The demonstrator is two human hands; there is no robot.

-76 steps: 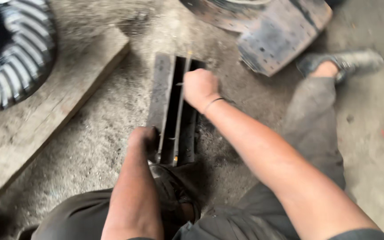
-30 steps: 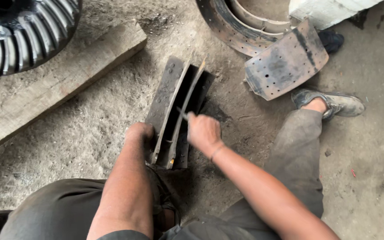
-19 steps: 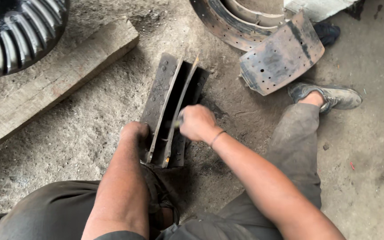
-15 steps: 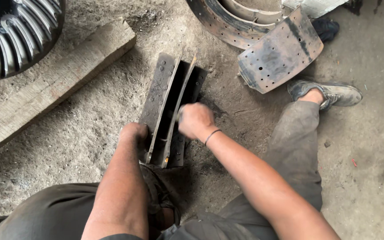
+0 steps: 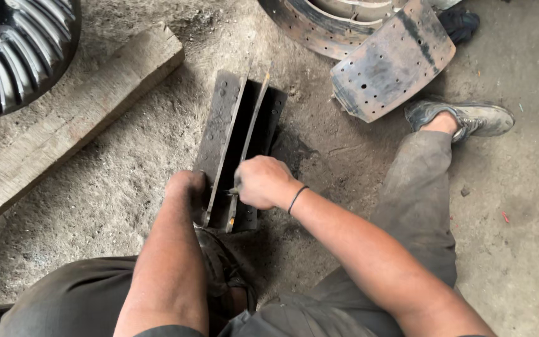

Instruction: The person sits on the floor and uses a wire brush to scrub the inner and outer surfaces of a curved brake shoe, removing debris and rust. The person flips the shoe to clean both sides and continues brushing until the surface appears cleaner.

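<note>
A dark, greasy metal brake shoe [image 5: 229, 134] with two upright ribs lies on the dusty concrete floor between my legs. My left hand [image 5: 185, 190] grips its near left edge and rib. My right hand [image 5: 262, 182] is closed around a small thin tool whose tip [image 5: 232, 191] pokes out to the left, against the right rib near the shoe's close end. A dark band circles my right wrist.
A thick wooden beam [image 5: 70, 122] lies at the left, with a large toothed gear [image 5: 14, 53] behind it. A perforated brake lining [image 5: 391, 62] and a round drum part [image 5: 319, 28] sit at the top right. My right shoe [image 5: 463, 117] rests nearby.
My right hand has slid back along the right rib from the shoe's far end to its near end. My left hand stays on the near left edge.
</note>
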